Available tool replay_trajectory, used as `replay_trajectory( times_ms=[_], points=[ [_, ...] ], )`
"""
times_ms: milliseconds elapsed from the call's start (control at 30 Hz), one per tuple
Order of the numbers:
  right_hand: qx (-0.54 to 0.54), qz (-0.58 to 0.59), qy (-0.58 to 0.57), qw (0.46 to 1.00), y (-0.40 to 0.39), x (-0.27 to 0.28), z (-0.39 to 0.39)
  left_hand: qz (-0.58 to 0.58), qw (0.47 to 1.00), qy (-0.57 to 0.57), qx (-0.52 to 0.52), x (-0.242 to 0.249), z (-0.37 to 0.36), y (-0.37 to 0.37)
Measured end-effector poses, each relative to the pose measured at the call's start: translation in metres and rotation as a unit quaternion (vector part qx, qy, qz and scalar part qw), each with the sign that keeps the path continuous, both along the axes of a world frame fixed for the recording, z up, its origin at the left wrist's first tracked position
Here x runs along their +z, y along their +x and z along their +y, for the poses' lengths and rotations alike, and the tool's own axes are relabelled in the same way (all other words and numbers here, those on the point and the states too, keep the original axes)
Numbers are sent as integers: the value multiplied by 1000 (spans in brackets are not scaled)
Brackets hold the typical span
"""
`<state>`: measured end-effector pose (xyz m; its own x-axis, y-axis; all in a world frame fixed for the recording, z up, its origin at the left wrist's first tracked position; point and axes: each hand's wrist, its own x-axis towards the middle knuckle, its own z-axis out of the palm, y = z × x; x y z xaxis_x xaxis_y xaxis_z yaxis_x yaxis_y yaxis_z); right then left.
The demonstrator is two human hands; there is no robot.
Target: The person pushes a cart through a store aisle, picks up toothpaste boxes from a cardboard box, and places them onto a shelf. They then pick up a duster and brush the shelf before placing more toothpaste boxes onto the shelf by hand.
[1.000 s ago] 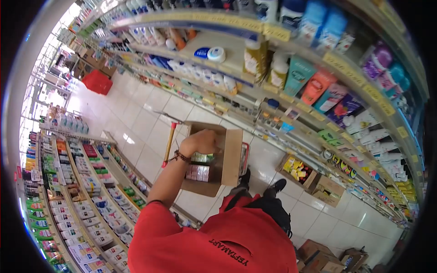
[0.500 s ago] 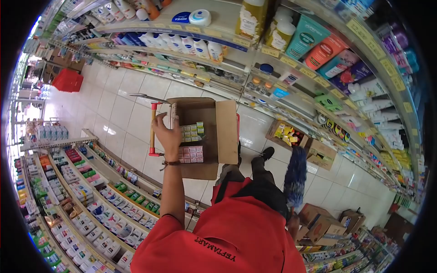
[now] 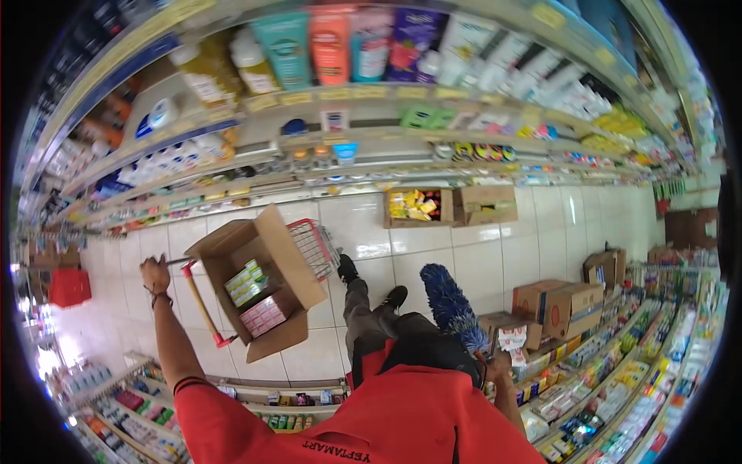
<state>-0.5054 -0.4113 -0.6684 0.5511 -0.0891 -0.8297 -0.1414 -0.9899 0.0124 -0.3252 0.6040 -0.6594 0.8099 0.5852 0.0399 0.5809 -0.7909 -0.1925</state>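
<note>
My left hand (image 3: 154,273) is closed around the end of a thin grey metal bar (image 3: 180,263) beside the shopping cart. The cart's red-and-yellow handle (image 3: 205,303) is just right of it. An open cardboard box (image 3: 287,259) sits tilted in the cart, holding stacks of small green-and-yellow packs (image 3: 247,284) and pink-and-white packs (image 3: 267,312). At my right side, my right hand (image 3: 498,366) grips a blue feather duster (image 3: 450,305), its fluffy head pointing forward over the floor. The duster's handle is mostly hidden by the hand.
Shelves of lotion bottles and tubes (image 3: 332,48) run along the far side. On the floor below stands an open box of yellow packs (image 3: 418,207). Brown cartons (image 3: 570,309) stand at right, near a low shelf of goods. A red basket (image 3: 69,287) is far left.
My view has swung to the right. My left hand moved from above the open box to the grey bar and closed on it. The duster stays in my right hand.
</note>
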Motion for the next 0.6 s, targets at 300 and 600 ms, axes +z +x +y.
replay_trajectory(
  times_ms=[300, 600],
  points=[
    [-304, 38, -42, 951, -215, -66, -97, 21, 997, 8, -67, -26, -1, -55],
    [-500, 119, -2, 858, -178, -46, -65, -67, 987, -79, -120, -33, -130, -30]
  ],
)
